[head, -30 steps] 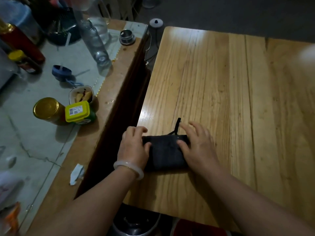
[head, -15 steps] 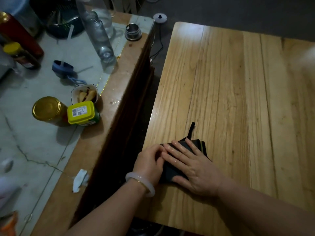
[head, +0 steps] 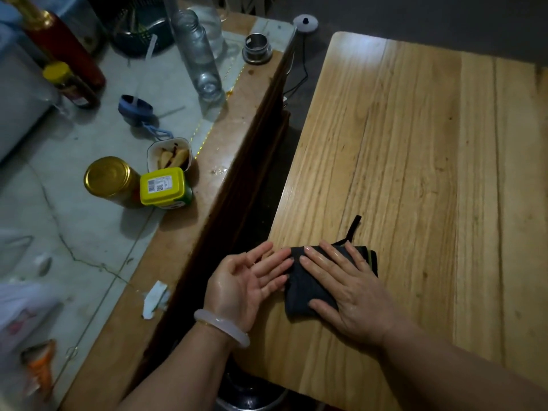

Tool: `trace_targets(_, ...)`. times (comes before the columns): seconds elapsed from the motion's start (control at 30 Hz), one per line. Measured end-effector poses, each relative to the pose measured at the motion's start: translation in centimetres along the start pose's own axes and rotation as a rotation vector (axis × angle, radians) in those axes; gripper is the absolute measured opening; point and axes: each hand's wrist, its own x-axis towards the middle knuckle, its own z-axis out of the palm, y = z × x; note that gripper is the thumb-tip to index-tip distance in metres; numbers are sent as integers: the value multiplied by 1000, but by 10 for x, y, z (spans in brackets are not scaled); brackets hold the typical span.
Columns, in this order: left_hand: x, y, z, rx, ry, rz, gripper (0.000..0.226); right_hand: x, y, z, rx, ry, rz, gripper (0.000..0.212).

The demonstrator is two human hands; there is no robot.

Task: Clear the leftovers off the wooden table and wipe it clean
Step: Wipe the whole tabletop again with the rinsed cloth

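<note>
A dark folded cloth (head: 299,292) with a thin loop lies on the wooden table (head: 415,161) near its front left edge. My right hand (head: 347,286) presses flat on the cloth with straight, spread fingers. My left hand (head: 249,280) is held palm up at the table's left edge, fingers straight, their tips beside the cloth. It holds nothing. A pale bangle circles the left wrist. The hands look wet.
A counter (head: 89,232) stands to the left across a dark gap. On it are a gold-lidded jar (head: 111,179), a yellow-lidded tub (head: 164,186), a small bowl of scraps (head: 170,157), a clear bottle (head: 197,54), a red bottle (head: 59,46) and a metal cup (head: 256,48).
The left hand has come off the cloth and turned palm up at the table edge. The right hand stays flat on the cloth, which has slid a little toward the front.
</note>
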Motion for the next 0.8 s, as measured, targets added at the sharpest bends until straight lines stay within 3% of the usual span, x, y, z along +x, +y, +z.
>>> trace_targets(0.13,-9,9,-6,72,58,68,45,3,1,0,-1,-11,3,67)
trace_targets(0.33,-22,0,-2,361,150,156,43,4,-2,0,1,-21,-1,67)
trace_targets(0.43,-22,6,-7,942,257,310,85,5,-1,-2,7,-27,-13,67)
trace_targets(0.47,-21,7,-9,1194,326,318,85,6,0,-2,7,-29,-14,66)
trace_targets(0.53,-21,4,-12,1431,457,275,51,4,0,-3,-8,-34,-21,65)
trace_targets(0.6,-18,-4,-12,1443,526,210,14,1,0,-3,-20,-24,-60,62)
trace_targets(0.7,-13,-18,-17,1258,680,229,8,0,4,-3,-77,-26,-192,55)
trace_targets(0.8,-6,-23,-17,1208,749,241,27,3,8,-2,-151,-39,-280,54)
